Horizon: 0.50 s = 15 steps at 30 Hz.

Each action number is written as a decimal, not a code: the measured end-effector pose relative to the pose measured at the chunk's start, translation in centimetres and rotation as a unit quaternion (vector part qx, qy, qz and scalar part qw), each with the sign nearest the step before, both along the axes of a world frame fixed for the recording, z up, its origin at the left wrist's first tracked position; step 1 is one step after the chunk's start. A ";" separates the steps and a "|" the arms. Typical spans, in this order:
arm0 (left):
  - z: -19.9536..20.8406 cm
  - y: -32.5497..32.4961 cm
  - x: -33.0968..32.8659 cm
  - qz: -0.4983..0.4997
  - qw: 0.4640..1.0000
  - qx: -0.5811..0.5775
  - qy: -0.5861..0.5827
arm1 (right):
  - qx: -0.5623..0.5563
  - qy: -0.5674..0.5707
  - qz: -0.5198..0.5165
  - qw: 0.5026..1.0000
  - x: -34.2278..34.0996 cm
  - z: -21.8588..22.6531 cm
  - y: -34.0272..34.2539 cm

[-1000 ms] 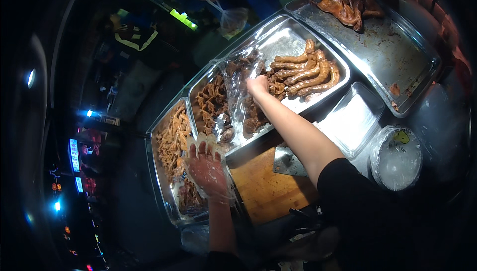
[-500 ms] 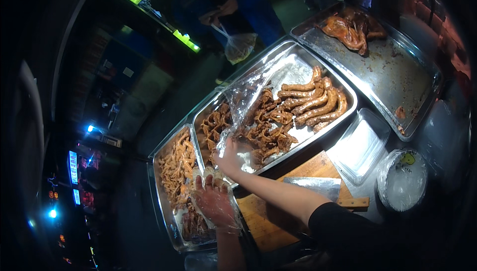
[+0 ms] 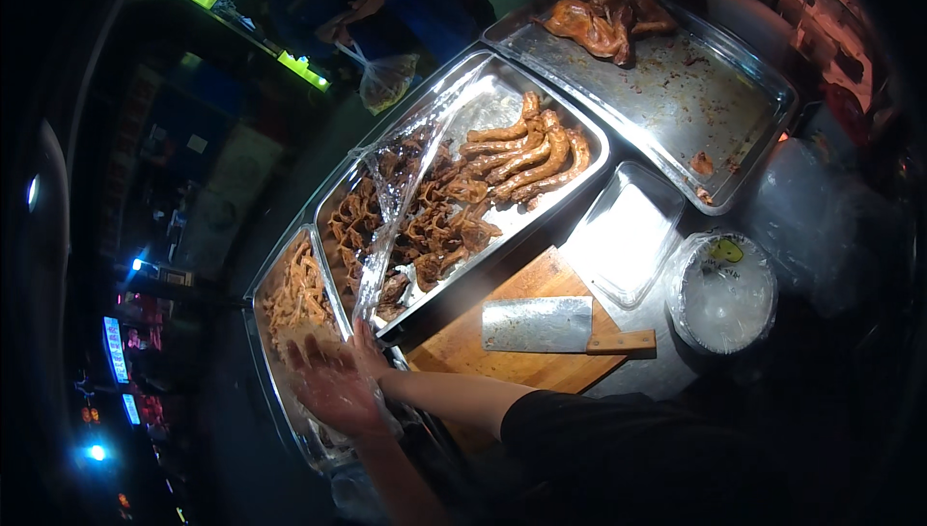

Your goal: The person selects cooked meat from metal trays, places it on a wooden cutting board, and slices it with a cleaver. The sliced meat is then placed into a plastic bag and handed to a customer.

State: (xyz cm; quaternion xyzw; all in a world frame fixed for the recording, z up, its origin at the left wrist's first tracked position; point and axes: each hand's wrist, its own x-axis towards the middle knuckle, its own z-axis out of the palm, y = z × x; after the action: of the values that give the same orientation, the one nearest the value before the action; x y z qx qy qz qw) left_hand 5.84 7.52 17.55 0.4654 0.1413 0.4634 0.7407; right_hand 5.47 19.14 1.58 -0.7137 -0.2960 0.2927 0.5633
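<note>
My left hand (image 3: 333, 393), in a clear plastic glove, is spread palm up over the narrow tray (image 3: 267, 357) of pale brown cooked pieces (image 3: 299, 287). Just beside it my bare right hand (image 3: 367, 350) grips the lower end of a clear plastic film (image 3: 384, 227); its fingers are partly hidden behind the left hand. From there the film stretches across the big steel tray (image 3: 555, 200). That tray holds dark braised meat pieces (image 3: 439, 217) and a row of glossy brown necks (image 3: 541, 154).
A cleaver (image 3: 541, 325) lies on a wooden board (image 3: 512, 362) near my right forearm. Beyond it are a clear plastic container (image 3: 632, 236) and film-wrapped round bowls (image 3: 719, 294). Flattened roast poultry (image 3: 599, 29) lies in the far right tray (image 3: 666, 111). Across the trays a person holds a bag (image 3: 386, 82).
My right hand has drawn the film's end toward me, off the big tray to beside my left hand. The whole view has shifted, leaving the cleaver less covered by my arm.
</note>
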 end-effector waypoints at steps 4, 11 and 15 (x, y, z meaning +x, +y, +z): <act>0.3 -1.5 6.6 0.056 0.981 0.123 0.137 | 0.141 0.069 0.123 0.980 0.8 0.7 -4.1; -4.4 -1.7 20.6 -0.205 0.905 0.241 0.283 | 0.228 -0.103 0.289 0.924 5.2 1.3 -23.1; -8.5 -1.5 29.7 -0.280 0.798 0.372 0.382 | 0.112 -0.157 0.212 0.958 11.3 2.2 -34.7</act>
State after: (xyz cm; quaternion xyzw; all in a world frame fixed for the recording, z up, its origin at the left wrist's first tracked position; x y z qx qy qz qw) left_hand 35.54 6.06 9.08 0.8637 0.0933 0.0375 0.4939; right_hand 16.79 -15.61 3.74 -0.6041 -0.5562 0.2545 0.5108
